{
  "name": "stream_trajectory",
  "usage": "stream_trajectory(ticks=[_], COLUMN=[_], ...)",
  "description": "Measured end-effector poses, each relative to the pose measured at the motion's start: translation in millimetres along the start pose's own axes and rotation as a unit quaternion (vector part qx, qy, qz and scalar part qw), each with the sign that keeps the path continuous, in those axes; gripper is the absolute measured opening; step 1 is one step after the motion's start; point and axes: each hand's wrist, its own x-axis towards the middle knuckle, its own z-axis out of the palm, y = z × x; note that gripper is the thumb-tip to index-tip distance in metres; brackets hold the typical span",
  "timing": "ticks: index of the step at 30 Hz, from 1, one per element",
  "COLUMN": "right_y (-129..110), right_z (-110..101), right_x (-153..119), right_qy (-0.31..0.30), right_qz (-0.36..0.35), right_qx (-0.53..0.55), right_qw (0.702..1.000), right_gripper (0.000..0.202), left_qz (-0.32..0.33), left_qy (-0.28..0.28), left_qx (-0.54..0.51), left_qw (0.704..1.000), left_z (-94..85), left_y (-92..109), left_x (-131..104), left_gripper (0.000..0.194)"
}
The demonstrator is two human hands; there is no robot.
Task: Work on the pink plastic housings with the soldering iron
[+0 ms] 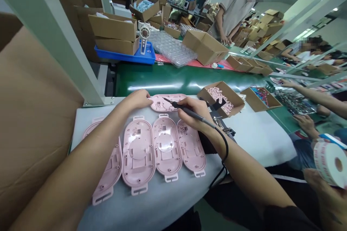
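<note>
My left hand (138, 100) has its fingertips at the left end of a pink oval shell (158, 105) that lies crosswise at the back of the white-covered table. In my right hand (196, 112) is a dark pen-shaped tool with a cable (192, 113), its thin tip over that shell. Nearer to me, pink shells with end loops lie side by side: one (116, 162) partly behind my left forearm, then a second (138, 166), a third (167, 160) and a fourth (193, 151).
A box of small pink parts (222, 99) and a box of wires (261, 99) stand at the right. Behind runs a green belt (173, 75). A metal post (67, 50) rises at left. A person at the right holds a tape roll (329, 162).
</note>
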Motion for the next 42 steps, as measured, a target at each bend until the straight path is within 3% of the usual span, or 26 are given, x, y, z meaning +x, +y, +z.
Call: stream_trajectory(ticks=[6, 20, 42], right_y=[6.1, 8.8, 6.5], right_z=[7.3, 13.3, 12.9], right_x=[-7.7, -8.6, -6.2], right_qy=[-0.008, -0.051, -0.105], right_qz=[-0.059, -0.148, -0.147], right_qx=[-0.008, -0.025, -0.019], right_qw=[0.998, 0.987, 0.983], right_gripper=[0.012, 0.018, 0.02], left_qz=[0.025, 0.058, 0.058], left_qy=[0.042, 0.037, 0.033], left_qx=[-0.081, -0.112, -0.115], left_qw=[0.995, 0.991, 0.991], left_z=[8.9, 14.1, 15.3], left_y=[-14.2, -15.5, -17.0], left_x=[-9.3, -9.2, -9.0], left_gripper=[0.029, 0.032, 0.031])
